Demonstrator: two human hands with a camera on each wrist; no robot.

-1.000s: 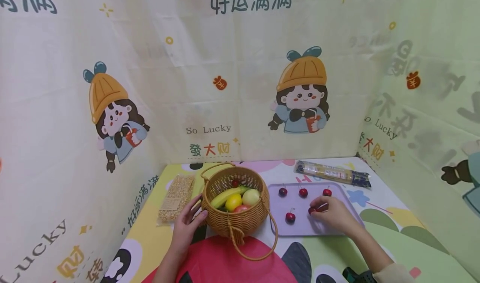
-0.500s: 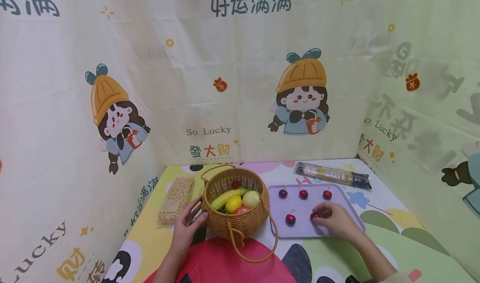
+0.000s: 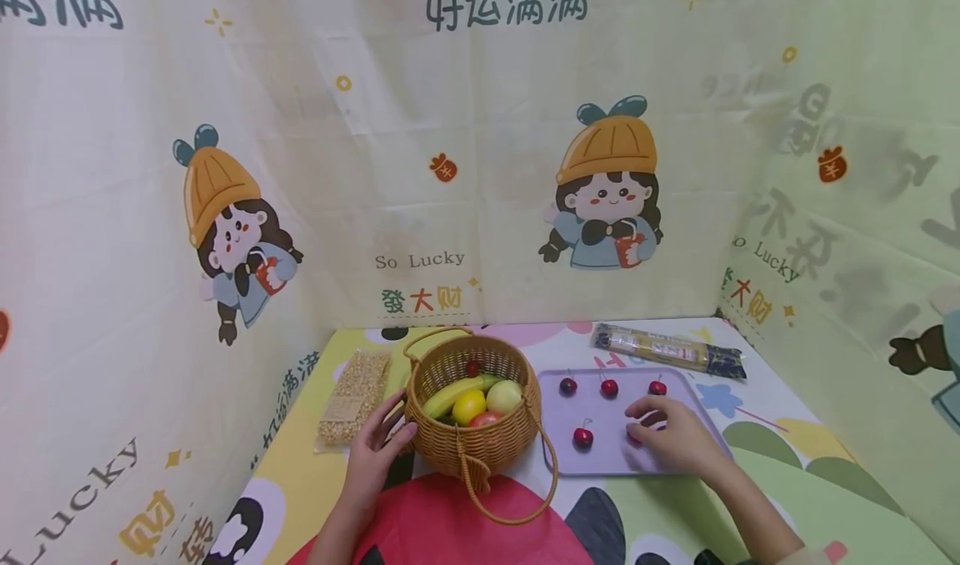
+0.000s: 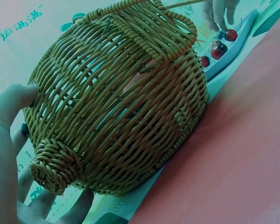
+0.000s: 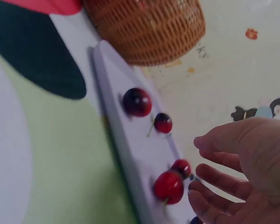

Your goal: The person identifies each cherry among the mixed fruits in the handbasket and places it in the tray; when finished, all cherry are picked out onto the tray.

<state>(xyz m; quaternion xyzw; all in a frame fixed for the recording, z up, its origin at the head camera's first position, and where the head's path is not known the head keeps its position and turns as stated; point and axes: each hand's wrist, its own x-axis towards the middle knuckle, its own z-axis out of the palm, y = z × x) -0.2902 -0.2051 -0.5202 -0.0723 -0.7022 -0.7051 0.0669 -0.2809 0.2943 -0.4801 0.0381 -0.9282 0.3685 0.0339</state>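
My left hand (image 3: 375,452) holds the side of a wicker basket (image 3: 480,444), thumb and fingers curved about its wall in the left wrist view. Inside the basket lie a banana (image 3: 450,396), a yellow lemon (image 3: 468,407), a pale green round fruit (image 3: 504,396), a reddish fruit (image 3: 485,419) and a cherry (image 3: 472,367). My right hand (image 3: 675,440) hovers over a lilac tray (image 3: 607,462), its fingers apart with nothing between them. Under it sits a cherry (image 5: 169,186), partly hidden in the head view. Another cherry (image 3: 582,438) lies to its left, and three more form the back row.
Left of the basket lies a clear bag of grains (image 3: 356,398). A long packet (image 3: 667,350), apparently noodles, lies behind the tray. The basket's rope-like handle (image 3: 517,517) hangs down in front onto the table. Printed cloth walls (image 3: 510,298) enclose the table.
My right hand has lowered the cherry it pinched onto the front of the tray and let it go, fingers now spread and slightly raised. My left hand has stayed on the basket.
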